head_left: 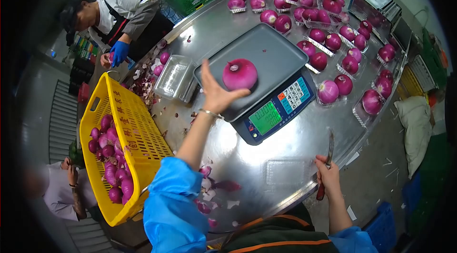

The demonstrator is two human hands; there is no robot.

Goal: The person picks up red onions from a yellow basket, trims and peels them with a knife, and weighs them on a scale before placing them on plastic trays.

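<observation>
My left hand [216, 92] reaches over the grey weighing plate [278, 53] with thumb and fingers spread wide. Between them is a large peeled red onion [239, 74]; the thumb lies along its near side, while the raised fingers stand apart from its left side. Below the plate, the scale's green display [265, 118] is lit beside a blue keypad [294, 95]. At the table's near right edge, my right hand [328, 176] is closed around a knife [330, 146], blade pointing up and its reddish-brown handle showing below the fist. Left of it lies a clear plastic tray [285, 173].
Packed trays of red onions [328, 90] cover the table's right and far side. A yellow crate [124, 124] of onions stands at the left, near stacked clear trays [175, 78]. Onion skins [207, 191] litter the metal table. A blue-gloved person [121, 20] works at the far left.
</observation>
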